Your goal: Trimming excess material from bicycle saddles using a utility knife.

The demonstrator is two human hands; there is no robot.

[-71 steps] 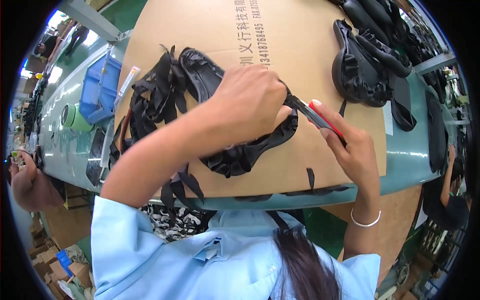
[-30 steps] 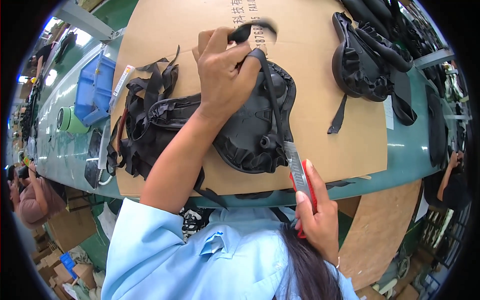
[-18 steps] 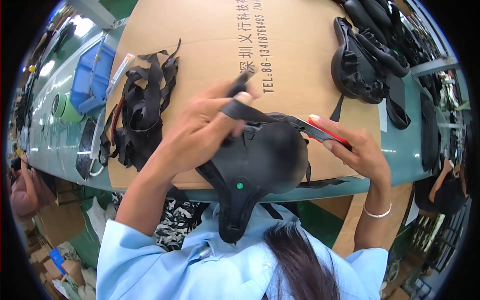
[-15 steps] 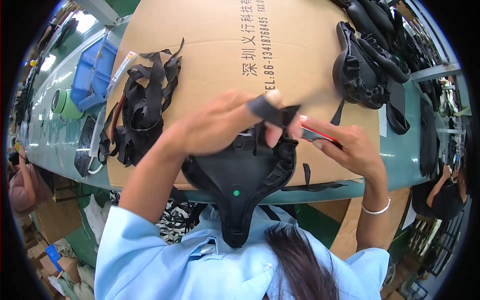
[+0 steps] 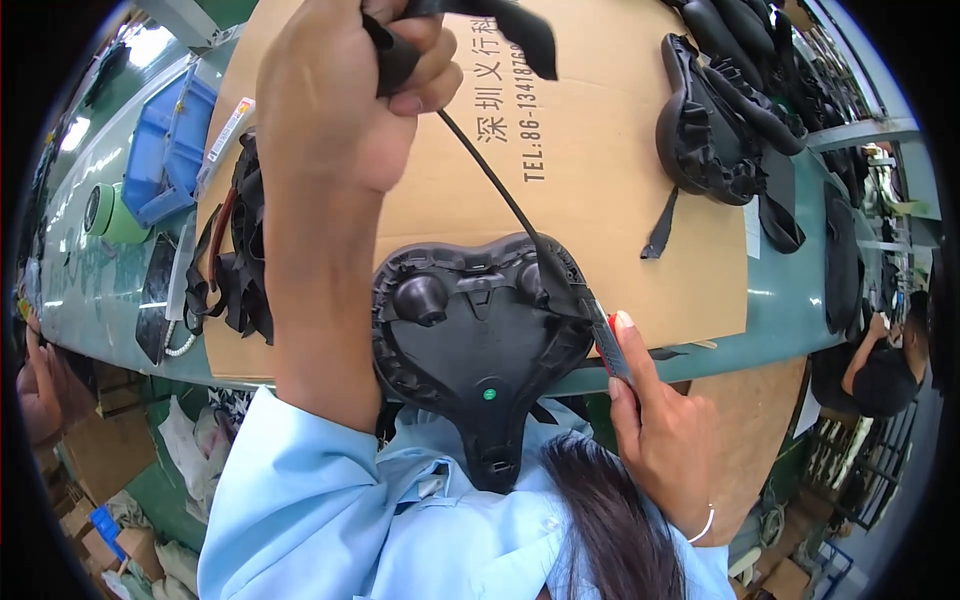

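A black bicycle saddle [image 5: 450,350] lies underside up in front of me, its narrow nose against my blue shirt. My left hand [image 5: 345,110] is raised high over the cardboard, closed on a black fabric strip [image 5: 485,170]. Pulled taut, the strip runs down to the saddle's right edge, while a loose end droops from my fingers. My right hand [image 5: 665,430] grips a red and grey utility knife [image 5: 612,352]. Its blade meets the right rim of the saddle where the strip joins it. The saddle's left rim is partly behind my left forearm.
A large cardboard sheet [image 5: 450,215] covers the green table. Cut black strips [image 5: 245,275] are heaped at left, beside a blue bin [image 5: 165,150] and a green roll [image 5: 108,212]. More saddles [image 5: 690,140] stand far right. Another person [image 5: 885,365] sits beyond the right side.
My left hand has gone up and away from the saddle, stretching the strip. My right hand has come down and nearer with the knife to the saddle's right edge. The saddle's wide end is uncovered.
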